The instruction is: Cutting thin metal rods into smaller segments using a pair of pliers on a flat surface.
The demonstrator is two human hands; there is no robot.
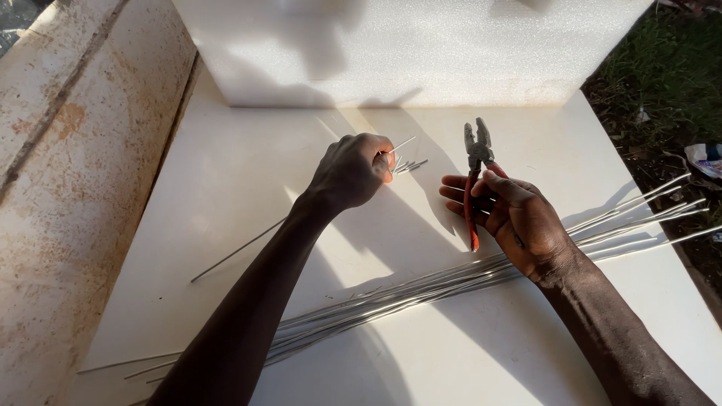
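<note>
Pliers [477, 154] held in right hand [519, 222] — left hand [352, 171] pinches wire [248, 246]; cutting step pending — align jaws on wire.

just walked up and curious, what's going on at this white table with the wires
A person works at a white table. The left hand is closed around one thin metal wire, near a few short cut pieces. The right hand holds red-handled pliers, jaws pointing away. A long bundle of wires lies across the table under both arms.
</note>
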